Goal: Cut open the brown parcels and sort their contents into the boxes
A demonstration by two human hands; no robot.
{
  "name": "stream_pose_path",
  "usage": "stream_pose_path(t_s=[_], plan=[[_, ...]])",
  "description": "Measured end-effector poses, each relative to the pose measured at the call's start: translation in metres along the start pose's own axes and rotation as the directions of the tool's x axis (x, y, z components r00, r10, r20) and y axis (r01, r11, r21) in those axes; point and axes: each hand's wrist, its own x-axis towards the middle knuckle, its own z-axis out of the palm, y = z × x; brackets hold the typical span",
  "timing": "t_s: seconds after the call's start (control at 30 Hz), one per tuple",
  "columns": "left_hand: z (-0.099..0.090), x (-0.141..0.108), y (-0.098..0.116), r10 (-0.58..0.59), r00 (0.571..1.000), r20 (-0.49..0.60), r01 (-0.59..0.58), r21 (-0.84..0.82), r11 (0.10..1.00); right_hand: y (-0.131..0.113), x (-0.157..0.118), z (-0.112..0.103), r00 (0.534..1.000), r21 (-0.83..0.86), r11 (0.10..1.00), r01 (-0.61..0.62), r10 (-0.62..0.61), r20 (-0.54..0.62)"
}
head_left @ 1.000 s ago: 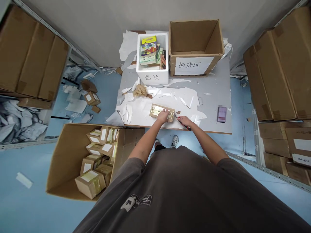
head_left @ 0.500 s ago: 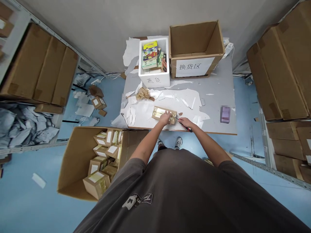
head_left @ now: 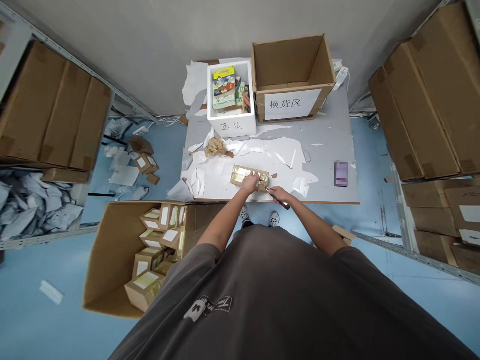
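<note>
On the table (head_left: 326, 155), on the person's side of the white foam box (head_left: 249, 125), a taped carton (head_left: 237, 175) lies directly under the left hand (head_left: 251, 182); whether those fingers grip, I can't tell. Further right of the foam box, the right hand (head_left: 279, 194) is wrapped round a red-and-black tool (head_left: 284, 204), its tip at the carton's end.

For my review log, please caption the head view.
Left hand on a taped box, right hand holding a cutter near its corner, on a table with torn paper.

A plain grey wall (head_left: 180, 40) rises behind the grey table (head_left: 330, 135); metal shelving (head_left: 412, 255) flanks the blue floor (head_left: 33, 330).
</note>
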Motion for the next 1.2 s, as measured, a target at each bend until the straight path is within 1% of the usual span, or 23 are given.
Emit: stream_pose_path(t_s=[0.07, 0.13, 0.2, 0.23, 0.33, 0.4, 0.43, 0.5, 0.57, 0.63, 0.73, 0.83, 0.93, 1.03, 1.1, 1.2], plan=[[0.0, -0.004, 0.0, 0.028, 0.999, -0.019, -0.028, -0.011, 1.0, 0.003, -0.006, 0.006, 1.0, 0.026, 1.0, -0.003, 0.004, -0.021], [-0.001, -0.008, -0.001, 0.098, 0.995, -0.031, -0.098, -0.002, 0.995, 0.007, -0.014, 0.01, 0.998, 0.042, 0.999, 0.005, -0.003, -0.067], [-0.003, -0.012, -0.004, 0.165, 0.985, -0.054, -0.165, -0.004, 0.986, 0.012, -0.024, 0.009, 0.995, 0.041, 0.999, 0.021, -0.016, -0.103], [-0.005, -0.013, -0.006, 0.174, 0.982, -0.071, -0.175, -0.018, 0.984, 0.015, -0.028, 0.007, 0.993, 0.043, 0.999, 0.022, -0.016, -0.118], [-0.011, -0.009, -0.016, 0.116, 0.982, -0.152, -0.126, -0.059, 0.99, 0.021, -0.04, 0.001, 0.984, 0.094, 0.995, 0.021, -0.004, -0.179], [-0.014, -0.001, -0.022, 0.081, 0.976, -0.202, -0.093, -0.051, 0.994, 0.022, -0.044, 0.002, 0.974, 0.127, 0.992, 0.027, 0.002, -0.226], [-0.014, 0.003, -0.025, 0.073, 0.975, -0.21, -0.085, -0.046, 0.995, 0.022, -0.045, 0.004, 0.969, 0.133, 0.991, 0.033, 0.001, -0.247], [-0.011, 0.013, -0.03, 0.059, 0.982, -0.181, -0.07, -0.056, 0.996, 0.02, -0.046, 0.01, 0.961, 0.123, 0.991, 0.048, -0.012, -0.277], [-0.008, 0.022, -0.033, 0.05, 0.989, -0.141, -0.062, -0.076, 0.995, 0.017, -0.046, 0.017, 0.954, 0.084, 0.995, 0.053, -0.026, -0.299], [-0.004, 0.027, -0.035, 0.052, 0.99, -0.135, -0.064, -0.085, 0.994, 0.012, -0.047, 0.02, 0.946, 0.024, 0.999, 0.037, -0.027, -0.324], [-0.001, 0.027, -0.039, 0.093, 0.983, -0.156, -0.105, -0.075, 0.992, 0.001, -0.047, 0.016, 0.933, -0.086, 0.996, -0.017, -0.015, -0.361], [0.005, 0.019, -0.042, 0.141, 0.969, -0.205, -0.16, -0.078, 0.984, -0.008, -0.044, 0.008, 0.919, -0.254, 0.965, -0.066, -0.041, -0.392], [0.014, 0.011, -0.043, 0.133, 0.958, -0.255, -0.163, -0.102, 0.981, -0.012, -0.041, 0.002, 0.922, -0.38, 0.921, -0.091, -0.066, -0.381], [0.021, 0.007, -0.042, 0.106, 0.956, -0.275, -0.142, -0.116, 0.983, -0.009, -0.04, 0.002, 0.933, -0.426, 0.903, -0.054, -0.107, -0.344], [0.023, 0.007, -0.04, 0.103, 0.953, -0.284, -0.143, -0.123, 0.982, -0.008, -0.039, 0.003, 0.926, -0.462, 0.887, -0.025, -0.153, -0.345], [0.025, 0.008, -0.04, 0.115, 0.95, -0.292, -0.159, -0.131, 0.979, -0.01, -0.034, 0.006, 0.916, -0.551, 0.833, -0.049, -0.182, -0.357]])
